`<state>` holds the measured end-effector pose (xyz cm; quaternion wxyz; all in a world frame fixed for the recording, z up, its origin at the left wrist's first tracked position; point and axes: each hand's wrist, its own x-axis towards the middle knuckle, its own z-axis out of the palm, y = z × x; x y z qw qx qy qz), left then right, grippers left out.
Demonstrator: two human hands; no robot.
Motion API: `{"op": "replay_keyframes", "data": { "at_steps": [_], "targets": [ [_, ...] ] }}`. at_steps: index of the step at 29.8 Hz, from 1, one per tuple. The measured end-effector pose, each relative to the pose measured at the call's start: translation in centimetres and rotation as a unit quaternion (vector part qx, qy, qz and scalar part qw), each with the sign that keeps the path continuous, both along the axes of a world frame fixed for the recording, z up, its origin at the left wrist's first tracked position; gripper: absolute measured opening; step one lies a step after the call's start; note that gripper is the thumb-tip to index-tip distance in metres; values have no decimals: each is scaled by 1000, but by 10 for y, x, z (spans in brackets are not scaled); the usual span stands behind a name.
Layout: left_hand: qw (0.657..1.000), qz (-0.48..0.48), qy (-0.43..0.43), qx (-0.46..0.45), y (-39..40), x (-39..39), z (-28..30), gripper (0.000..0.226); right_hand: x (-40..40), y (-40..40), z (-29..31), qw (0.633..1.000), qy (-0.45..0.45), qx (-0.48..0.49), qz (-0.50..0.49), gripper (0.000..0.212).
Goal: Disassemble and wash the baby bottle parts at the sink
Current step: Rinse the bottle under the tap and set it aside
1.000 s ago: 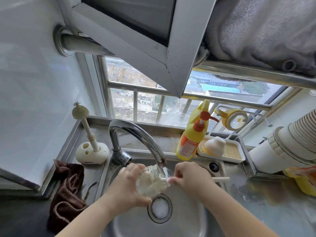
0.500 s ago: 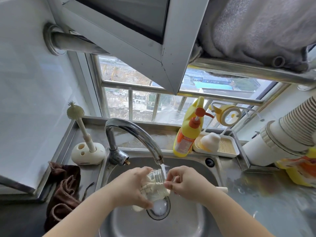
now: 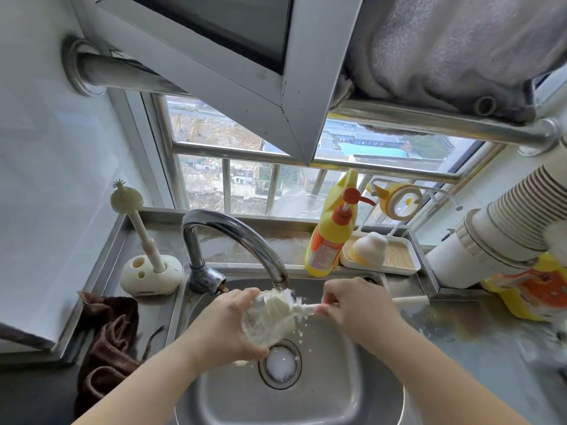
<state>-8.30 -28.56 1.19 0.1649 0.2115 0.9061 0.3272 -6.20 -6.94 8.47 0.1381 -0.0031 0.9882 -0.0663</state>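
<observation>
- Bottle already apart, judging by the layout: the bare bottle body (image 3: 268,320) is in hand over the sink (image 3: 362,391), while a domed white cap (image 3: 369,248) sits on the tray (image 3: 399,262) at the back ledge and a yellow-ringed collar part (image 3: 399,199) hangs on the rack behind it.
- Current step — scrubbing the inside of the bottle body. Foam clouds the glass and flecks of suds show around it; milky water pools at the drain (image 3: 279,363).
- Left to do, as far as I can judge: rinse the bottle body, then wash the other parts. Whether those are already clean cannot be told.
- Left hand (image 3: 227,326) grips the bottle body, fingers wrapped round it, mouth tilted up toward the faucet (image 3: 233,237) spout.
- Right hand (image 3: 359,308) pinches the handle of the white brush (image 3: 302,309); its bristled head sits in the bottle mouth, the handle's far end poking out past the right hand.
- Bottle body lies between the two hands, just under the spout, above the drain.
- A second brush (image 3: 135,222) stands in its holder at the left; a yellow soap bottle (image 3: 333,237) stands beside the tray; a brown cloth (image 3: 107,338) lies on the desk to the left.
</observation>
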Motion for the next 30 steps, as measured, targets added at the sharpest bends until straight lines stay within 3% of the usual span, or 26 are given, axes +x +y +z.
{"op": "replay_keyframes", "data": {
  "at_steps": [3,6,16,21,25,30],
  "targets": [
    [999,-21,13,-23,11,4,3,96,1,-13,-11,999,-18,9,29,23],
    [1000,-7,8,-29,7,5,-2,92,1,-3,-12,997,-67,-20,-14,21],
    [999,16,38,-30,5,10,-6,93,-3,-2,-13,996,-87,-23,-28,20],
    [999,13,42,-4,18,21,-8,99,-1,-19,-26,973,-108,-194,-61,23],
    [998,-33,-41,34,7,24,-7,93,2,-8,-31,965,-131,-217,-69,23],
    [997,-47,-34,-55,2,6,5,85,6,-16,-28,963,-131,-231,-47,24]
  ]
}}
